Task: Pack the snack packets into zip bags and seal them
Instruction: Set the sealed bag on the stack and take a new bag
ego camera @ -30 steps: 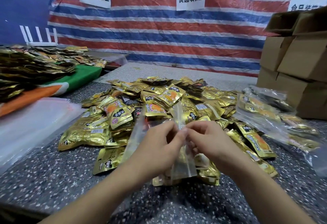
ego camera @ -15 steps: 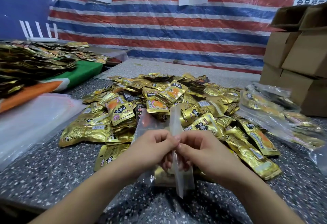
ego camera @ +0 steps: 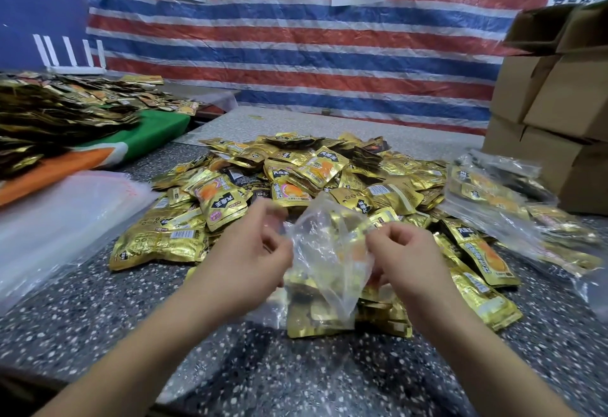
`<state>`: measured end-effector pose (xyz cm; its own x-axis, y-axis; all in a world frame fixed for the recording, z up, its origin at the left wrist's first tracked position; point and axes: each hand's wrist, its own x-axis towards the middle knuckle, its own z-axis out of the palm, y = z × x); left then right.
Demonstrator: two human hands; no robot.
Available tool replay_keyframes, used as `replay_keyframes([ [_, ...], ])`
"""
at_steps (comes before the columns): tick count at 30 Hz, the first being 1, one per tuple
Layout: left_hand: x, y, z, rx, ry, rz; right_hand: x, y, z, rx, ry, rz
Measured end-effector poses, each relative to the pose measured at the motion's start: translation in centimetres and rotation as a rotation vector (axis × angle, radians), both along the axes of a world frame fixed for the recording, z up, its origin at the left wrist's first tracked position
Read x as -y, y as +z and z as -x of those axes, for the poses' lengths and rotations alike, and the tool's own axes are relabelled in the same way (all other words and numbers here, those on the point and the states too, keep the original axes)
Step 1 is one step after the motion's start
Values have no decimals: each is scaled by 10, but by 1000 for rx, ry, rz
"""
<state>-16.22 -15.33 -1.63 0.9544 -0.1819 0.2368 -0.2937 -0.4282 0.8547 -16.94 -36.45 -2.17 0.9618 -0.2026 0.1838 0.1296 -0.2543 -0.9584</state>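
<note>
A clear zip bag (ego camera: 325,252) hangs between my hands over the near edge of a big heap of gold snack packets (ego camera: 296,179) on the speckled table (ego camera: 164,334). My left hand (ego camera: 253,252) pinches the bag's left mouth edge and my right hand (ego camera: 404,252) pinches the right edge, so the mouth is spread apart. Gold packets show through the plastic; whether they lie inside the bag or behind it is unclear.
Filled clear bags of packets (ego camera: 513,219) lie at the right, in front of stacked cardboard boxes (ego camera: 552,114). A stack of empty clear bags (ego camera: 59,219) sits at the left, beside another table piled with packets (ego camera: 65,110). A striped tarp hangs behind.
My hands were pressed together on the bag's narrow top; they have drawn apart sideways and the bag's mouth has spread wide between them.
</note>
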Motion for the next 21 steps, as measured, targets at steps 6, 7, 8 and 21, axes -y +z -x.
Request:
replay_keyframes([
  [6, 7, 1, 18, 354, -51, -368, -15, 2, 0, 68, 18, 34],
  [7, 9, 2, 24, 394, -51, -405, -17, 2, 0, 69, 24, 12],
  [8, 10, 3, 29, 435, -51, -412, -19, 3, -1, 67, 27, 0],
  [21, 8, 1, 44, 425, -16, -586, -17, 5, -8, 4, 77, -65],
])
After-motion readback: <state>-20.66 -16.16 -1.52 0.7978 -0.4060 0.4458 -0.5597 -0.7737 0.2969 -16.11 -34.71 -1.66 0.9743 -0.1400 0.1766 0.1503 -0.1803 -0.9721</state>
